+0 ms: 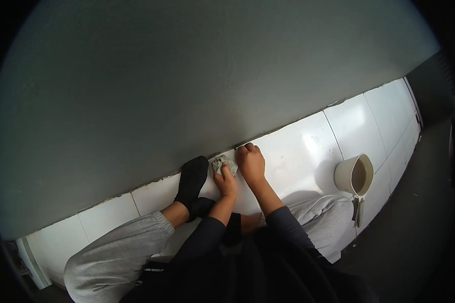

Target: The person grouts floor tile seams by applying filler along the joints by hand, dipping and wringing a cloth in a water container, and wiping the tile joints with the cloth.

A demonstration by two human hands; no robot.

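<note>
My left hand (225, 181) is closed around a crumpled pale grey-green cloth (224, 164), low over the white tiles beside my black-socked foot (192, 179). Just to its right, my right hand (251, 160) is curled into a fist at the seam where the tiles meet the wall. Whatever its fingers may hold is hidden beneath them. A white dipper (345, 175) with a grey handle stands farther right on the tiles, with murky liquid inside.
A dark grey wall (202, 81) rises along the tiles' far side, with a rough, chipped seam at its foot. White tiles (301, 151) run left and right in a narrow strip. A dark floor (404, 222) lies beyond the strip's right edge. My crossed legs fill the near side.
</note>
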